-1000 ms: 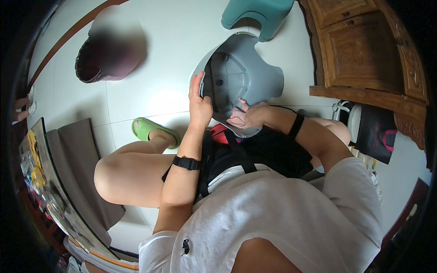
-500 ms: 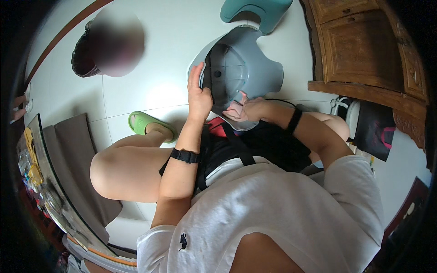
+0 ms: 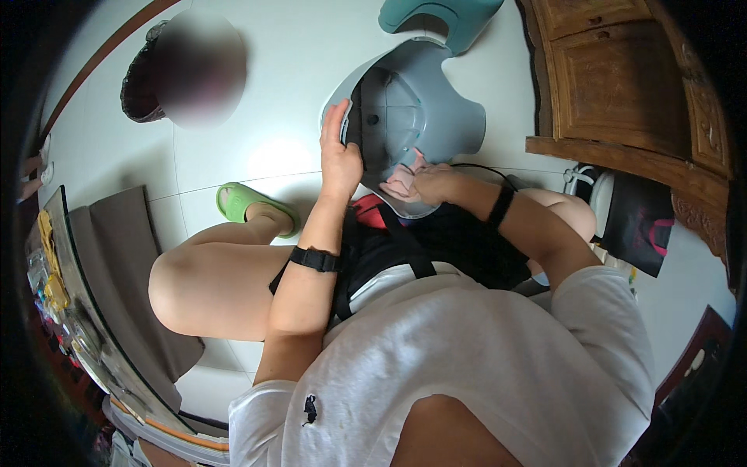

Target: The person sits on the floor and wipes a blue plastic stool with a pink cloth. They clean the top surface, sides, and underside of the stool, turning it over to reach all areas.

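A grey plastic stool (image 3: 459,117) lies tipped in front of me, its hollow underside facing me. My left hand (image 3: 340,156) rests along its left rim, fingers stretched out straight against the edge and the thumb by the inner side. With my right hand (image 3: 433,184) I grip a crumpled pink cloth (image 3: 401,183) at the near rim, just inside the hollow. The fingers of that hand are bent and partly hidden by the cloth and the back of the hand. Each forearm wears a black strap.
A teal plastic stool (image 3: 451,19) stands beyond the grey one. At right is a carved wooden cabinet (image 3: 615,93) with a black bag (image 3: 634,226) below. A bin lined with a black bag (image 3: 138,93) stands far left, partly blurred. A glass-edged table (image 3: 101,327) runs along the left.
The whole view has shifted slightly, so the stool and hands sit a little higher in it. Both hands keep about the same places on the stool.
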{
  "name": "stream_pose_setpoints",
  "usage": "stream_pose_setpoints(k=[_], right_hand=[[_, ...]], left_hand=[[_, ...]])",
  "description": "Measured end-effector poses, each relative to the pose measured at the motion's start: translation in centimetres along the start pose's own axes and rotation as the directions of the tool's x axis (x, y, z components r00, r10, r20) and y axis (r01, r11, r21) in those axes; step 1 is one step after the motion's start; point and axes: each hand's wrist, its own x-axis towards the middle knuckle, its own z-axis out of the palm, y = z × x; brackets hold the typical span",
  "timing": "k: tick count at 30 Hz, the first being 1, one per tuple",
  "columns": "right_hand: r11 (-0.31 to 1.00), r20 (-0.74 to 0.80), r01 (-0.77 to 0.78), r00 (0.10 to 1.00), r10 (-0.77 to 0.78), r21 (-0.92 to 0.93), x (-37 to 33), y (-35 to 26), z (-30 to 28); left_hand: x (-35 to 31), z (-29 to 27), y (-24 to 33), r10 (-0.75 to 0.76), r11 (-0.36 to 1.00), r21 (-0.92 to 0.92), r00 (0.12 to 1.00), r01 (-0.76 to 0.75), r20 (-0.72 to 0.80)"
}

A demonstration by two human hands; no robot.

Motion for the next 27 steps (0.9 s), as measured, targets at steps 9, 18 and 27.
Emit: stream_pose_setpoints(k=[9,18,27], right_hand=[[0.824,0.012,-0.449,0.876,0.482,-0.346,5.2,1.3,-0.8],[0.974,0.06,-0.205,0.978,0.2,0.101,1.3,-1.1,-2.2],[1.0,0.221,0.006,0.975,0.0,-0.024,-3.1,-2.5,-6.5]], left_hand=[[-0.2,-0.8,0.8,-0.011,0.998,0.063,0.999,0.009,0.031],[-0.1,-0.1,0.9,-0.014,0.998,0.057,1.0,0.014,0.01],[0.1,-0.4,-0.3,-0.049,0.998,-0.039,0.999,0.049,-0.004]])
